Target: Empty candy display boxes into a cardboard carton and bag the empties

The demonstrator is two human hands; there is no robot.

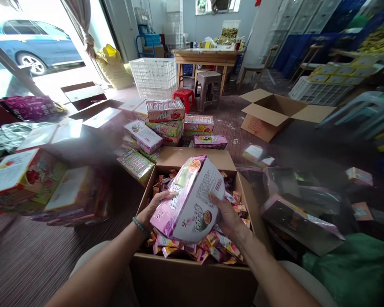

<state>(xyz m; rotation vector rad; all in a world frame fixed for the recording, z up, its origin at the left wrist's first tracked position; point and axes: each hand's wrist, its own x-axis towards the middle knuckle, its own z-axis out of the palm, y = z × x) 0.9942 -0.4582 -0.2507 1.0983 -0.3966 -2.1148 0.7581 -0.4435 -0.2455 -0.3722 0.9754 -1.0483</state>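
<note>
A pink and white candy box (196, 213) with fruit pictures is held tilted between my two hands. My left hand (158, 204), with a beaded bracelet at the wrist, grips its left side, thumb on the pink panel. My right hand (228, 215) clasps the right side, thumb on the white printed face; its other fingers are hidden behind the box. Just beneath is an open cardboard carton (192, 266) between my knees, filled with small wrapped candies (169, 248) in pink, orange and purple. Whether the candy box holds anything cannot be seen.
Packed candy boxes (164, 111) are stacked beyond the carton, with more boxes (22, 175) at left. Opened display boxes (302, 221) and a green bag (355, 268) lie at right. An open carton (272, 115), stools (208, 85) and a white crate (153, 74) stand farther back.
</note>
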